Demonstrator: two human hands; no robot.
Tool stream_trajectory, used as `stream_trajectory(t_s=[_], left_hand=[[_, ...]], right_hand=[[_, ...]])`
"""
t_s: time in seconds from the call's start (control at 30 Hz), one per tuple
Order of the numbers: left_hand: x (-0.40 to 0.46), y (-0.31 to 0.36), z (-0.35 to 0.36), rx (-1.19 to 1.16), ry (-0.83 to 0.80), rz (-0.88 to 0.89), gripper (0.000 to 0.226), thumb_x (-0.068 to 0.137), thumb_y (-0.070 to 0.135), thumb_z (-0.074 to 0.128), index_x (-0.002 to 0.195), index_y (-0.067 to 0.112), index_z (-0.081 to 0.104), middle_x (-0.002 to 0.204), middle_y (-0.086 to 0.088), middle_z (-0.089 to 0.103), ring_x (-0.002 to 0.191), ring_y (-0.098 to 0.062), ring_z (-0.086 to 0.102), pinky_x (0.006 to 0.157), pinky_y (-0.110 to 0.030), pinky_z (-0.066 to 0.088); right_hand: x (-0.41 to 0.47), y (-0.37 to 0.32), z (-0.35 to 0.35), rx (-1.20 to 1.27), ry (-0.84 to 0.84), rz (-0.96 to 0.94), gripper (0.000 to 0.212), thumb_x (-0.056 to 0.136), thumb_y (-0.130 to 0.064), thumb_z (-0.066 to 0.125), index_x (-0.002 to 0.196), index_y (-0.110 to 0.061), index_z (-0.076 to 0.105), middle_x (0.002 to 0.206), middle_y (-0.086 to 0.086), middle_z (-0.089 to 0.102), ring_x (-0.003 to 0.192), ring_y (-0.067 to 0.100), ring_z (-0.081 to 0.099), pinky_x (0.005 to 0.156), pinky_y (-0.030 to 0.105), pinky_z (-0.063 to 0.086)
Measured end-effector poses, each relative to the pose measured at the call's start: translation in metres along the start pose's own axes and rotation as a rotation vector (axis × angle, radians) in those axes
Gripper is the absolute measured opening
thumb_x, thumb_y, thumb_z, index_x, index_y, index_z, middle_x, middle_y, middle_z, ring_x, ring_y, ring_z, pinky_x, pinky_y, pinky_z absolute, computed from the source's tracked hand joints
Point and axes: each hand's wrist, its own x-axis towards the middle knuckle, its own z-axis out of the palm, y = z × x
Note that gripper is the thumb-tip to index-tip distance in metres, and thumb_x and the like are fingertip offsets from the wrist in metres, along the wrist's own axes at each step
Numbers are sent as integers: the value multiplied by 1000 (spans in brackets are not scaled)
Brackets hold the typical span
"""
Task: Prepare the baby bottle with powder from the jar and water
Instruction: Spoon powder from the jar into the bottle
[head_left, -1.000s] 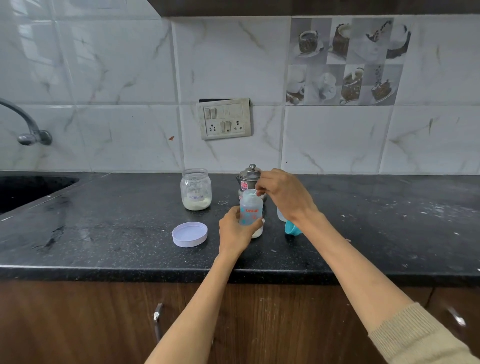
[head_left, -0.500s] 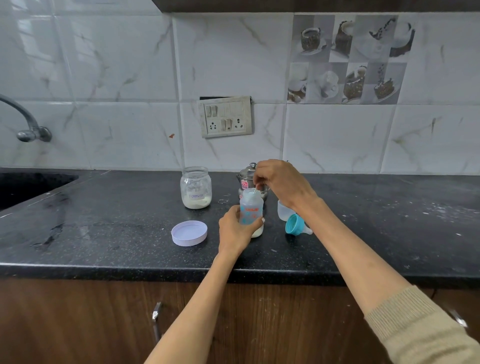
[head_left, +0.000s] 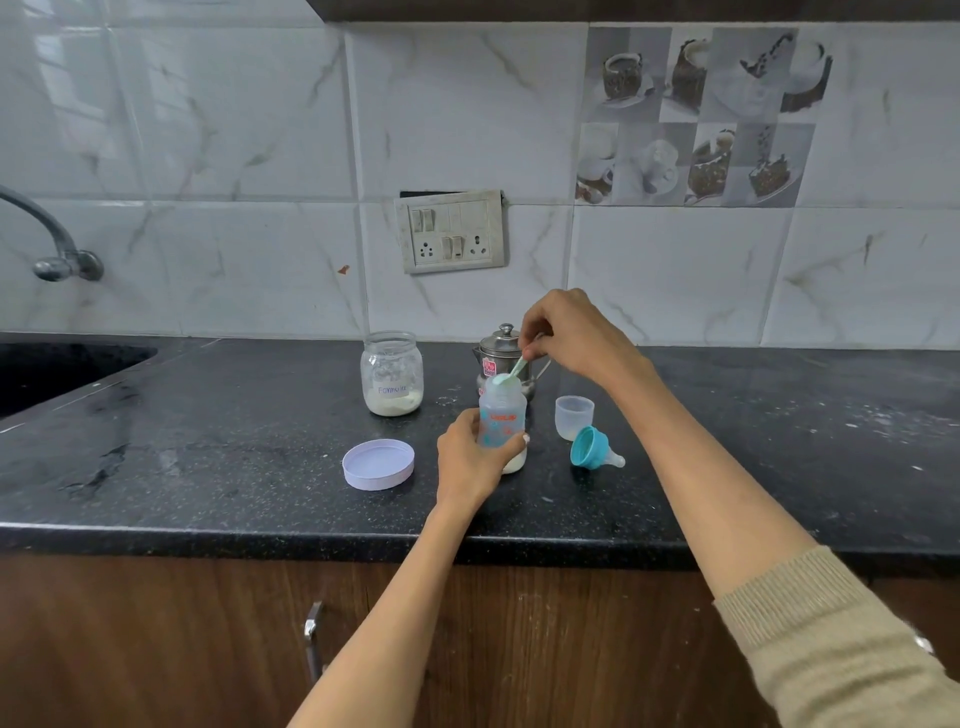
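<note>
Near the counter's front edge, about midway along: bottle (head_left: 502, 422), upright, mouth uncovered, a little white at the bottom. Gripped round the lower body by the left hand (head_left: 470, 457), fingers and thumb curled about it. Poised right over the mouth, scoop (head_left: 506, 378), small and pale green, handle pinched between the right hand's (head_left: 574, 332) fingertips; whether heaped or already emptied, hard to tell.

Main risk, judged from this: powder missing the narrow mouth. Caused by tipping the scoop off-centre or too fast, or by knocking its bowl on the rim, with grains landing on the counter (head_left: 208, 467) and the measure coming up short. Also possible: powder dusting the neck threads and spoiling the seal later.

Second risk: bottle tipping. Light and nearly empty, so steady only through the left-hand grip; any slackening while the scoop presses on the rim likely to rock it toward the front edge.

Further out, jar (head_left: 391, 374) standing open toward the back, left of the bottle, its lid (head_left: 378, 464) lying flat nearer the front. Just behind the bottle, steel pot (head_left: 501, 358), presumably the water; right wrist close above it, so a careless withdrawal could catch its knob. Right of the bottle, clear cap (head_left: 573, 417) and teal teat ring (head_left: 592, 448) on its side, within reach of a sweeping forearm and apt to roll.
</note>
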Motion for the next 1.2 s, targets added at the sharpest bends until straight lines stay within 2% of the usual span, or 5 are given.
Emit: stream_trajectory(t_s=[0.2, 0.37, 0.6, 0.97, 1.2], left_hand=[[1, -2, 0, 5, -1, -1, 59, 71, 28, 80, 121, 6, 57, 120, -8, 64, 108, -17, 61, 88, -23, 46], [2, -2, 1, 12, 4, -3, 59, 71, 29, 80, 121, 7, 58, 120, -8, 65, 108, -17, 60, 87, -22, 45], [1, -1, 0, 13, 1, -4, 60, 72, 29, 80, 122, 6, 57, 121, -8, 64, 109, -17, 60, 86, -21, 44], [0, 0, -1, 14, -2, -9, 59, 72, 29, 79, 122, 7, 56, 121, -9, 64, 110, -18, 60, 88, -22, 45], [0, 0, -1, 7, -11, -15, 60, 70, 30, 80, 121, 8, 57, 121, -8, 64, 109, -17, 60, 88, -22, 44]], right_hand=[[0, 8, -10, 114, 28, 20, 13, 74, 5, 72, 83, -4, 75, 75, 7, 69, 68, 10, 62, 71, 18, 50], [-7, 16, 2, 207, 57, 53, 11, 75, 5, 71, 84, 0, 74, 76, 8, 69, 63, 2, 60, 59, 0, 45], [-12, 21, 8, 261, 83, 57, 9, 76, 4, 71, 83, -2, 73, 72, 4, 66, 67, 9, 63, 74, 16, 52], [-11, 25, 9, 273, 102, 32, 11, 77, 5, 70, 84, -2, 74, 73, 5, 67, 67, 8, 63, 77, 19, 53], [-7, 25, 7, 278, 26, 72, 9, 79, 2, 69, 84, -4, 73, 67, 0, 65, 62, 4, 60, 58, 8, 47]])
